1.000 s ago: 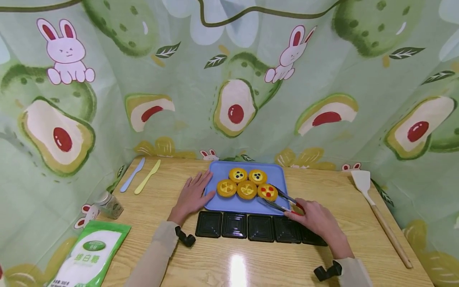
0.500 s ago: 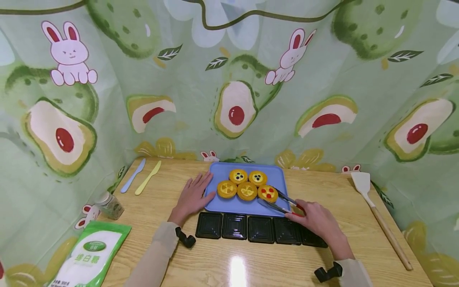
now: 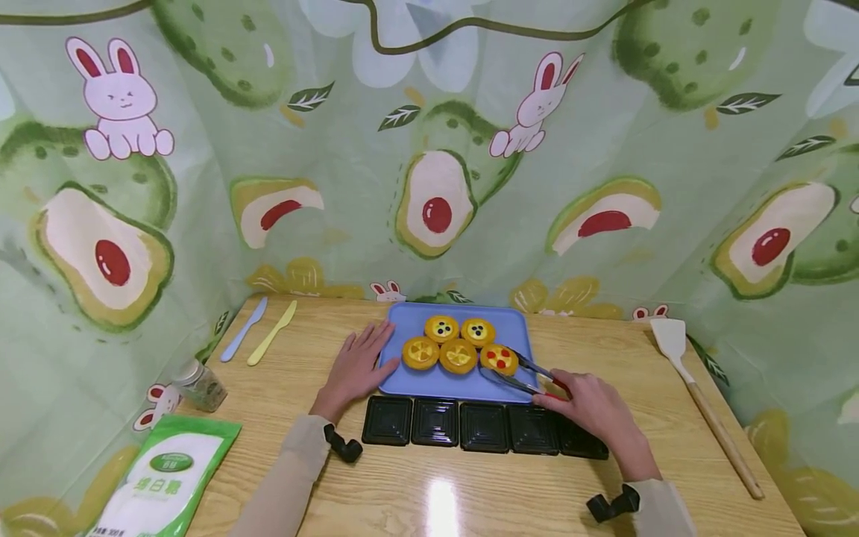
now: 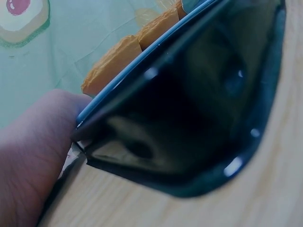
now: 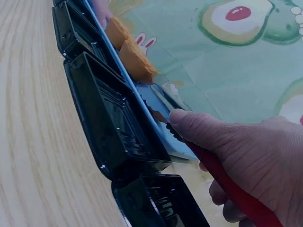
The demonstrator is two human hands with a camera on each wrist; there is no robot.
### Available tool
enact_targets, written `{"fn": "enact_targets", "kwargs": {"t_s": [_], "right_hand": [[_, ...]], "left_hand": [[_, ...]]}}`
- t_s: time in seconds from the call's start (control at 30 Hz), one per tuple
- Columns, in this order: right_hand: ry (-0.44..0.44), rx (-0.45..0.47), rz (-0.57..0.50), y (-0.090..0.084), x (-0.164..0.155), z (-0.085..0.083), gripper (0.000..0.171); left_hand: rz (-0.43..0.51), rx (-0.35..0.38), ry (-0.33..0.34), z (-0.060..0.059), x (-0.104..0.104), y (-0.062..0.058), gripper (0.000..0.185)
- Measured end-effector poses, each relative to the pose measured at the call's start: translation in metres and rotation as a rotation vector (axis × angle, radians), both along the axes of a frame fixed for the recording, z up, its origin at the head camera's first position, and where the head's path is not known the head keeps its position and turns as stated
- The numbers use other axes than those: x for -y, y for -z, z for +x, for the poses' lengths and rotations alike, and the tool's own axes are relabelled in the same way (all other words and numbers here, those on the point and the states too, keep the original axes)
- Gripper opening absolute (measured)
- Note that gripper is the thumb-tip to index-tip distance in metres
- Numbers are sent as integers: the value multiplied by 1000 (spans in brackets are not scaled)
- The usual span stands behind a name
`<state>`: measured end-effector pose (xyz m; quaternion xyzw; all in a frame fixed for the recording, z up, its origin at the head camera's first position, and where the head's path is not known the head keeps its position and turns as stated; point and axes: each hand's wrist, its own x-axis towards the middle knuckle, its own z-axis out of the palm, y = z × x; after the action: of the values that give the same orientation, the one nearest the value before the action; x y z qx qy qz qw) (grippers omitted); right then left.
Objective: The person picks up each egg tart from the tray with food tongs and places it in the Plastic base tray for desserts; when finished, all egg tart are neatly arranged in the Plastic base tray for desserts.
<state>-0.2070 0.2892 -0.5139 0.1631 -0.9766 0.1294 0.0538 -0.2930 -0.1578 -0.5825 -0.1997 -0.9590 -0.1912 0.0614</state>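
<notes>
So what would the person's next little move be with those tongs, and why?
Probably closing the tongs on the red-dotted tart. The right hand holds them with the tips spread on either side of that tart, which sits nearest on the blue tray. The left hand lies flat on the tray's edge, and empty black boxes wait in front.

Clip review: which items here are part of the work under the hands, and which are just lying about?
In use: right hand gripping tongs open around the red-topped tart; left hand flat on the blue tray; row of black containers.

Lying about: spatula, blue knife, yellow knife, jar, sugar bag.
</notes>
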Motion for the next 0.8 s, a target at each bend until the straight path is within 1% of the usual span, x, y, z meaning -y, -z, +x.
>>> {"fn": "enact_targets", "kwargs": {"t_s": [0.13,0.3,0.53,0.63,0.8], "right_hand": [[-12,-32,-4,-3,0,1,45],[-20,-58,-4,-11,1,3,46],[-13,-51,-5,-21,5,7,45],[-20,-62,-5,-25,8,8,45],[-48,-100,-5,-34,18,13,40]], "left_hand": [[-16,20,2,1,1,-2,79],[-23,28,3,0,2,-3,79],[-6,19,6,-2,2,2,77],[-13,20,7,-3,3,4,77],[-30,26,4,-3,3,4,78]]}}
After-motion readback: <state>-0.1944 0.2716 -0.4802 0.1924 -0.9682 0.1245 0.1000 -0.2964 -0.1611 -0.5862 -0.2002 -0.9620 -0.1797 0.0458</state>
